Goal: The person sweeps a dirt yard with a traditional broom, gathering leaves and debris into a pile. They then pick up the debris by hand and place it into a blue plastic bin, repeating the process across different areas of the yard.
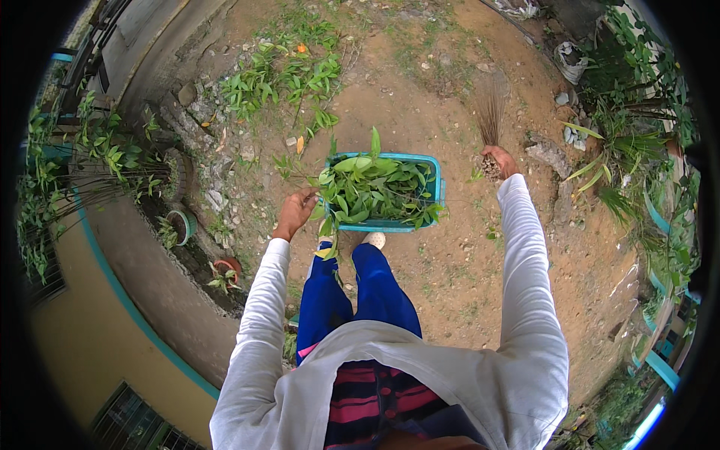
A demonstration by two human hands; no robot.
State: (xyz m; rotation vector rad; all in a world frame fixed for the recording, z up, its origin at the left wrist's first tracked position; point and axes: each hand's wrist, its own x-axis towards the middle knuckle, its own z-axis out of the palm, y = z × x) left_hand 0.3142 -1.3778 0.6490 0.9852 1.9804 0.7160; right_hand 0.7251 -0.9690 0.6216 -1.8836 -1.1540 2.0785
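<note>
In front of my feet, a turquoise plastic bin [439,169] is heaped with green leafy cuttings [367,187], some poking over its rim. My left hand [295,215] is at the bin's left side, fingers drawn together beside the overhanging leaves; what they pinch, if anything, is too small to make out. Off to the right, my right hand [505,160] is closed around the butt end of a stick broom [491,116]. The broom's thin brown bristles fan out away from me, low over the soil.
Cut leafy branches [285,75] lie on the bare ground at the far left. Rubble [202,127], a pale green flowerpot [181,227] and an orange pot [226,270] line the left side. Rocks [550,156] and spiky plants [626,157] border the right.
</note>
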